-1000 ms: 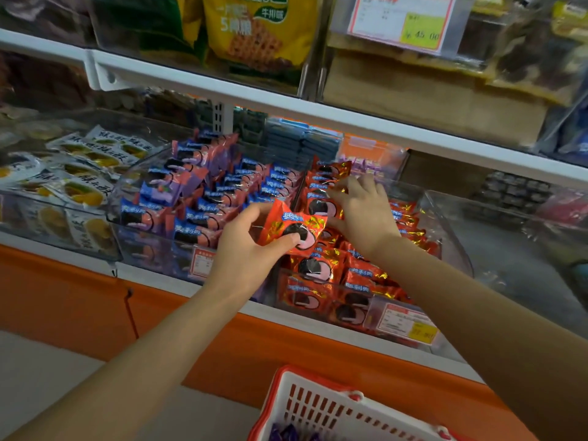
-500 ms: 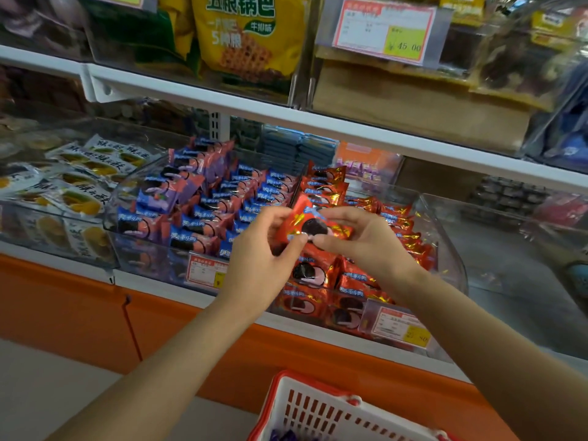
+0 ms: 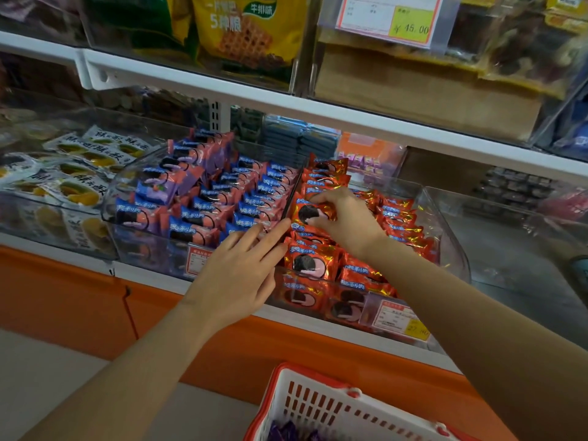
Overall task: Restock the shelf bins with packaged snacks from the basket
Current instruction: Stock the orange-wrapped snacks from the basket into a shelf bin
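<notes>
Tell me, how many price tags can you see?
3. One tag hangs on the top shelf, one fronts the blue-snack bin partly behind the left hand, one fronts the red-snack bin. Others may be hidden.

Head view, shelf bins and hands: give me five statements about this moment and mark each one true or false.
1. The right hand grips a red snack packet over the bin of red packets. True.
2. The left hand holds a purple packet. False: it is open and holds nothing, fingers stretched toward the divider between the two bins.
3. The bin of blue and purple packets sits left of the red one. True.
4. The basket stands on the upper shelf. False: it is low at the bottom of the view, below the shelf.
5. The price tag on the upper shelf has a yellow patch. True.
</notes>
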